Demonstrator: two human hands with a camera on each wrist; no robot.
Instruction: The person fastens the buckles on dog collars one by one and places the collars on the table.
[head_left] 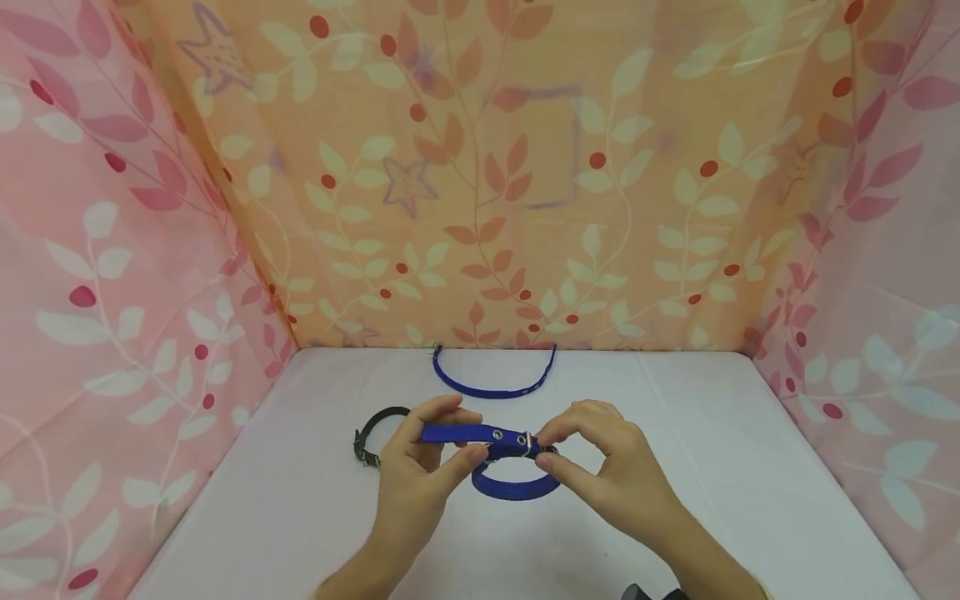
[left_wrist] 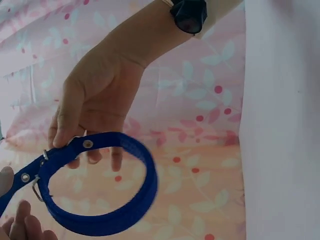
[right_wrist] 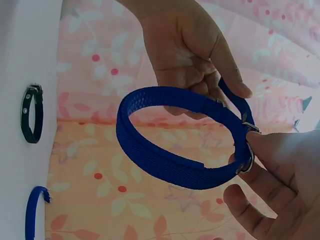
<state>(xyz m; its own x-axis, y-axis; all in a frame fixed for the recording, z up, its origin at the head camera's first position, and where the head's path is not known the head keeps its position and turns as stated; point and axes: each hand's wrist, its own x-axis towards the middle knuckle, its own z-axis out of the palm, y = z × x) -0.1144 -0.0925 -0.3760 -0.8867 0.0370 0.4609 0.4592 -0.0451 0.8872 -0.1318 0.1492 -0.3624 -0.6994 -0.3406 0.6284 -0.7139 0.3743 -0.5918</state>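
Observation:
A blue pet collar (head_left: 517, 490) is buckled into a loop and held up over the table. My left hand (head_left: 416, 479) grips its free strap end (head_left: 457, 433), thumb in front and fingers behind. With thumb and fingertips my right hand (head_left: 622, 458) pinches the collar beside its metal buckle (head_left: 528, 442). Eyelets line the strap, and the tail passes through the buckle. In the right wrist view a metal D-ring (right_wrist: 248, 162) hangs by the right fingers, and the loop stands wide. Most of the left fingers are hidden behind the strap in the head view.
A dark buckled collar (head_left: 362, 437) lies on the white table (head_left: 262, 517), left of my left hand. Another blue collar (head_left: 487, 393), unbuckled and curved, lies at the table's back edge. Floral curtains (head_left: 480, 208) stand behind and at both sides. A dark object (head_left: 637, 592) shows at the bottom edge.

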